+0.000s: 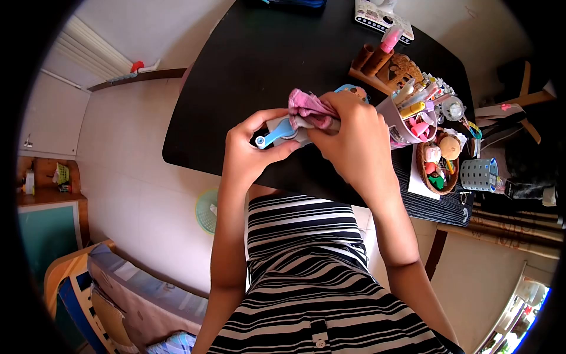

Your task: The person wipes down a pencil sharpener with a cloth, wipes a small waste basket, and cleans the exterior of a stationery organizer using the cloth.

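My left hand is closed around the side of a small white-and-grey device with a blue crank handle, which looks like a hand-crank pencil sharpener. A pale knob on the crank's end points toward me. In my right hand is a crumpled pink cloth, pressed against the device's upper right part. Much of the device is hidden behind the cloth and my fingers. Just beyond my right knuckles shows a blue piece with a brownish patch; whether it belongs to the device I cannot tell.
Both hands are over the near edge of the black table. To the right stand a pen cup, a woven basket of small items, a blue perforated basket and a wooden holder. A green basket is on the floor.
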The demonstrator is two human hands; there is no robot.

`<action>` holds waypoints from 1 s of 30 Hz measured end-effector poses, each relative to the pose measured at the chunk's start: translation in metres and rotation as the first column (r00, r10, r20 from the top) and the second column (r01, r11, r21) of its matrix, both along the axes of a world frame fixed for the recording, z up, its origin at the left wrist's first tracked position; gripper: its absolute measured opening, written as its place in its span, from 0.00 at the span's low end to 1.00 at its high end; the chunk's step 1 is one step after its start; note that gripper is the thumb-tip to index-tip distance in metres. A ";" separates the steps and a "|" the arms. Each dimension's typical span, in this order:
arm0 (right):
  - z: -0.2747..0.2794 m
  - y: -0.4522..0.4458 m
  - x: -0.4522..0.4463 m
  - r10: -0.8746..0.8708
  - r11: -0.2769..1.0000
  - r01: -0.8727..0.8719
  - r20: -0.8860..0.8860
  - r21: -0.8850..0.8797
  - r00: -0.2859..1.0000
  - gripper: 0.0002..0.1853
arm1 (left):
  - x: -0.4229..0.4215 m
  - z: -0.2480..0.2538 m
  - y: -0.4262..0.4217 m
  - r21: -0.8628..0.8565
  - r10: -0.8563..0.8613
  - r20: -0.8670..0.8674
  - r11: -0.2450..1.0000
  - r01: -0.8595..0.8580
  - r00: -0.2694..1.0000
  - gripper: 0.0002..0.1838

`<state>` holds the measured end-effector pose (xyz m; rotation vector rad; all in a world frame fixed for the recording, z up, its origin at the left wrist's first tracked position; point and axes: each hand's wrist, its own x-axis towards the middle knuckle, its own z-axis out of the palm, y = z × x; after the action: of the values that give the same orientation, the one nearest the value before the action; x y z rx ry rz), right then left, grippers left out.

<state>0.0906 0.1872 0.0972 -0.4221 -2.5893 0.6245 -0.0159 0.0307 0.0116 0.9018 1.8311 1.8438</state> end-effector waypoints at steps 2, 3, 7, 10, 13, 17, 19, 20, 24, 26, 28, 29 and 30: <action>-0.003 0.004 -0.010 0.009 0.999 -0.008 -0.020 0.043 1.000 0.14 | -0.001 -0.001 -0.001 -0.022 -0.002 -0.008 1.000 0.002 1.000 0.32; -0.002 0.005 -0.015 0.002 1.000 -0.002 0.003 0.021 1.000 0.15 | -0.002 -0.001 -0.001 -0.033 -0.003 -0.014 0.999 0.003 1.000 0.32; -0.002 0.007 -0.028 0.002 1.000 -0.001 0.045 -0.016 0.999 0.17 | -0.002 -0.003 -0.001 0.015 -0.020 0.019 1.000 0.020 1.000 0.32; -0.001 0.007 -0.028 0.010 1.000 -0.009 0.055 -0.024 0.998 0.17 | -0.001 -0.005 0.001 0.055 -0.011 0.050 0.998 0.008 0.999 0.31; 0.000 0.008 -0.020 0.018 1.000 -0.018 0.035 -0.009 0.999 0.16 | 0.001 -0.004 0.001 0.046 0.010 0.051 0.999 -0.012 0.999 0.30; -0.001 0.005 -0.004 0.015 1.000 -0.015 0.023 0.006 1.000 0.14 | 0.003 -0.002 0.004 0.082 0.016 0.063 0.996 -0.021 0.998 0.29; 0.002 0.003 0.004 0.017 0.999 -0.015 0.051 -0.036 0.999 0.14 | 0.003 -0.001 0.004 0.094 0.010 0.071 0.995 -0.017 0.997 0.29; 0.005 0.002 0.009 0.024 0.999 -0.021 0.062 -0.049 0.998 0.14 | 0.003 -0.001 0.003 0.088 0.006 0.068 0.996 -0.012 0.998 0.29; 0.006 -0.004 0.026 0.047 0.993 -0.042 0.044 -0.109 0.998 0.14 | 0.001 -0.004 0.004 0.115 -0.010 0.075 0.993 0.002 0.997 0.29; 0.008 -0.005 0.031 0.061 0.992 -0.053 0.069 -0.113 0.996 0.15 | 0.003 -0.003 0.005 0.132 0.013 0.064 0.991 -0.021 0.998 0.27; 0.008 -0.006 0.035 0.072 0.991 -0.062 0.081 -0.117 0.994 0.17 | 0.004 0.000 0.005 0.131 0.019 0.063 0.991 -0.027 0.998 0.27; 0.007 -0.005 0.036 0.081 0.989 -0.071 0.075 -0.130 0.994 0.17 | 0.004 0.000 0.004 0.120 0.015 0.068 0.993 -0.023 0.998 0.27; 0.006 -0.003 0.036 0.091 0.986 -0.080 0.068 -0.143 0.994 0.17 | 0.003 0.000 0.004 0.109 0.011 0.073 0.994 -0.019 0.997 0.27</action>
<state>0.1262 0.1840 0.1030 -0.3865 -2.6547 0.8390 -0.0129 0.0343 0.0113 0.8488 1.7129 1.9759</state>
